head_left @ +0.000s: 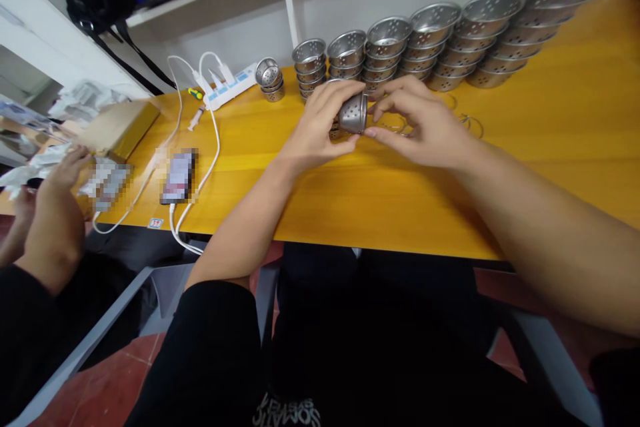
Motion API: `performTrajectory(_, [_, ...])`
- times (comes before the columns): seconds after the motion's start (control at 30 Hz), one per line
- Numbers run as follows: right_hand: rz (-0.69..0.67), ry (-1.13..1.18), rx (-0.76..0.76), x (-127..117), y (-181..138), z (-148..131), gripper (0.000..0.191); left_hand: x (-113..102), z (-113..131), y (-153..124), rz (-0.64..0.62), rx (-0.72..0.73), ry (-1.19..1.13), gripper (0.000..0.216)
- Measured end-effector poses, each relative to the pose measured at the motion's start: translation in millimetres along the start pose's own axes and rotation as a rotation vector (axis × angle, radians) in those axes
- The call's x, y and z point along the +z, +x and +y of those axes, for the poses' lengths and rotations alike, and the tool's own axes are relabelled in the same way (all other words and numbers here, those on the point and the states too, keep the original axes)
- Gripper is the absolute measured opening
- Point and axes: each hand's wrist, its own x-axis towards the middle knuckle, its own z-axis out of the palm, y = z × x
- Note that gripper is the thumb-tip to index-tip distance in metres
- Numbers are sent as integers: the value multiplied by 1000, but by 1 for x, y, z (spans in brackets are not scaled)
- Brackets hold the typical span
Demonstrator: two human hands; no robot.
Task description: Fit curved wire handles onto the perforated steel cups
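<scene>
A small perforated metal cup (353,113) is tipped on its side above the table, its wide rim facing right. My left hand (320,121) is closed around its body from the left. At the rim, my right hand (417,121) has its thumb and curled fingertips close together on the cup's edge. Whether anything thin is also between those fingertips cannot be made out. Behind my hands stands a row of nested perforated metal cups (390,37), growing larger toward the right. Thin wire rings (471,125) lie on the table just beyond my right hand.
A short stack of smaller cups (270,77) stands beside a white power strip (231,90) with plugged-in cables. A phone (179,177) on a charging cable lies to the left on the yellow table (400,213). Farther left are a cardboard box (120,130) and another person's hand (70,170).
</scene>
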Motion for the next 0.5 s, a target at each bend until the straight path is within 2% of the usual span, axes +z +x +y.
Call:
performTrajectory(0.13, [-10, -2, 24, -2, 2, -5, 76, -12, 17, 6, -33, -50, -23, 79])
performTrajectory(0.3, [-13, 6, 50, -4, 4, -11, 82, -26, 25, 10, -53, -85, -96, 85])
performTrajectory(0.5, [-15, 28, 36, -12, 5, -13, 75, -28, 32, 11, -78, -123, -111, 81])
